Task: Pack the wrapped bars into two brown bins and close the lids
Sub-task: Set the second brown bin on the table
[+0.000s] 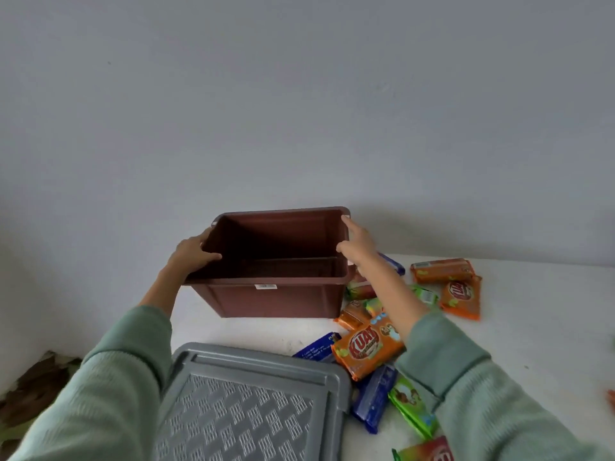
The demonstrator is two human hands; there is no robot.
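bin: the bin (276, 299) stands upright on the table (532, 311), close to the wall, with no lid on. i can see down to its floor and there is nothing in it.
left hand: my left hand (194, 249) grips the bin's left rim, thumb hooked inside and fingers down the outer wall.
right hand: my right hand (356, 242) holds the right rim, thumb inside, the other fingers along the rim and outside it.
lid: a grey lid (253, 404) lies flat on the table in front of the bin, nearest me and apart from it.
bars: the bars (367, 349) lie loose on the table to the right of the bin and lid. the wrappers are orange, blue and green, some overlap, and a few lie under my right forearm.
second bin: not in view, so i cannot say where it is or what it holds.
done: as i judge it, only the start. this bin is uncovered and set in place.
left: nearly everything. no bar is in this bin yet, so i have to fill it, fill the second one and close both lids.
next: i'd let go of the rim and take the bars nearest the bin's right side.
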